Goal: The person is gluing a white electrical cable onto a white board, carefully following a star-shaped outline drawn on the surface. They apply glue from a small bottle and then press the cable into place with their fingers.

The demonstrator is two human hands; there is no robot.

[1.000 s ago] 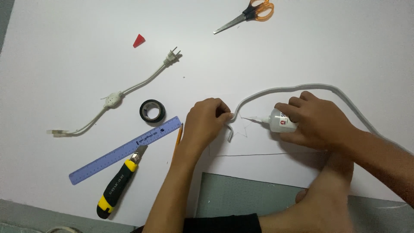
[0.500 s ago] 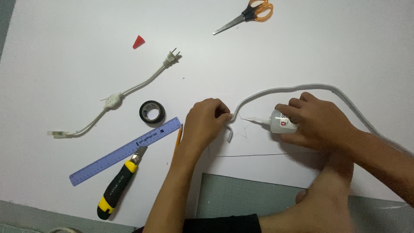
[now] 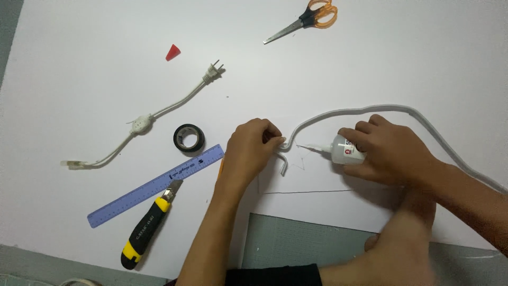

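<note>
One package only: a small translucent white glue bottle [image 3: 346,150], lying on its side in the right hand [image 3: 391,151], long thin nozzle aimed left toward the bent end of the white cable [image 3: 360,109]; on its side a label, red round mark with dark print beside it (partly covered by fingers); no signs, no screens in view.

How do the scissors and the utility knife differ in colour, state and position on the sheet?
The scissors have orange handles; the utility knife has a black and yellow body. The scissors lie at the far edge with blades shut, while the utility knife lies at the near edge beside the blue ruler, its blade tip showing. Both are cutting tools lying flat on the white sheet, and neither hand touches them.
</note>
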